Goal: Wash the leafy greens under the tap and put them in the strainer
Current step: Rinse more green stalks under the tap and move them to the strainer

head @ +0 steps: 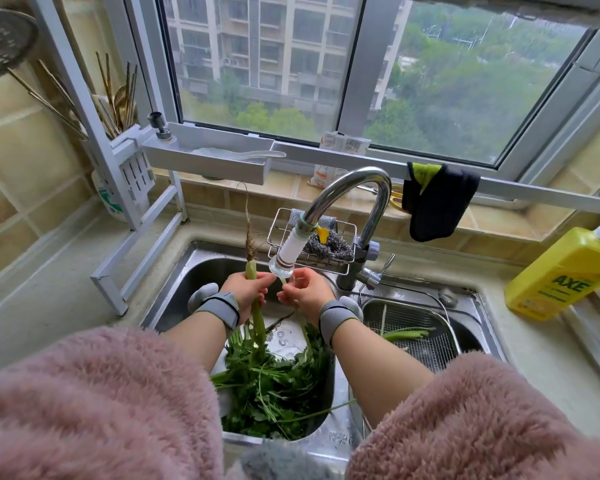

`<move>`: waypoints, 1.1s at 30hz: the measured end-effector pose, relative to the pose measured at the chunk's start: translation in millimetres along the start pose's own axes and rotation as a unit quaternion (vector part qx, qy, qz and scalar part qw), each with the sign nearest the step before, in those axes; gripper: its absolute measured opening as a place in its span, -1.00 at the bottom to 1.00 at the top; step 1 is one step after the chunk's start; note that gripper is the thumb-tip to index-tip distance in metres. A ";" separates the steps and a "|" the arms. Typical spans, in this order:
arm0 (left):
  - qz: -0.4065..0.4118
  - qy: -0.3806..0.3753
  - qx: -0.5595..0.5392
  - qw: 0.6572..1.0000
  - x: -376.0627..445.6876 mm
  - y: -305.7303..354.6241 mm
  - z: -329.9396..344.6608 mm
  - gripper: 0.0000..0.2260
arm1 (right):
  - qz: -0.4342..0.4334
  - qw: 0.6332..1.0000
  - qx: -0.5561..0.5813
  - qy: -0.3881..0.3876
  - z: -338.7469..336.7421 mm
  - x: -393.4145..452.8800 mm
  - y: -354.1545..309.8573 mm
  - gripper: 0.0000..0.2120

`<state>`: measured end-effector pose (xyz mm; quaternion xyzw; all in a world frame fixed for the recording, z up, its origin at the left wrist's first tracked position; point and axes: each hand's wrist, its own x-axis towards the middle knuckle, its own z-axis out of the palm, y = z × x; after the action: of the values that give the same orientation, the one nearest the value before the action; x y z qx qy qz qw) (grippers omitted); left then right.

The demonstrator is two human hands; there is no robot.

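Few stems done, most greens still to wash

We've got left hand (248, 289) gripping a rooted stalk (257, 313), right hand (305, 291) pinching a thin stem under the tap (286, 258); couple stems in strainer (409, 327) right of tap, big pile (274, 382) below it.

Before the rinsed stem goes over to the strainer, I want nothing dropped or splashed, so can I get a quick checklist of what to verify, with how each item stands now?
1. Right hand has a hold on the thin stem: ok, fingers pinch its upper end under the tap nozzle.
2. Left hand secure on the rooted stalk: ok, fingers curled round it.
3. Strainer ready: ok, it sits in the right basin with a few stems inside.
4. Water running: cannot tell, the stream is not clear.
5. Stem clean: cannot tell.
6. Remaining greens: ok, piled in the left basin.
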<state>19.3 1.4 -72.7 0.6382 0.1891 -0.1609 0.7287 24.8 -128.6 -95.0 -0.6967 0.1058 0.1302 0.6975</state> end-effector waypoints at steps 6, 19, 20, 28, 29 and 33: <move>-0.006 -0.004 0.024 1.000 1.3 4.4 3.1 -0.88 | -0.022 0.999 -0.038 -0.018 -0.1 -1.3 0.7 -0.71; 0.102 0.106 -0.026 0.989 17.8 33.5 -28.8 -0.90 | -0.041 0.948 -0.310 -0.054 -16.3 -2.9 17.2 -0.78; 0.111 0.117 -0.042 0.986 17.4 36.9 -31.4 -0.87 | -0.037 0.942 -0.327 -0.061 -17.3 -3.9 18.5 -0.80; 0.167 0.164 -0.083 0.969 14.9 52.4 -45.0 -0.82 | 0.022 0.987 -0.155 -0.047 -15.1 -6.2 21.0 -0.79; 0.166 0.163 -0.083 0.969 15.8 52.5 -46.4 -0.83 | 0.025 0.991 -0.121 -0.046 -13.5 -5.9 18.6 -0.82; 0.165 0.160 -0.091 0.969 15.9 50.1 -50.1 -0.82 | 0.015 1.000 -0.005 -0.016 -5.8 -1.4 11.0 -0.80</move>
<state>53.5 57.9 -42.5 0.6094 0.2085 0.0837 0.7604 20.0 -134.4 -105.0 -0.6960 0.1047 0.1526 0.6938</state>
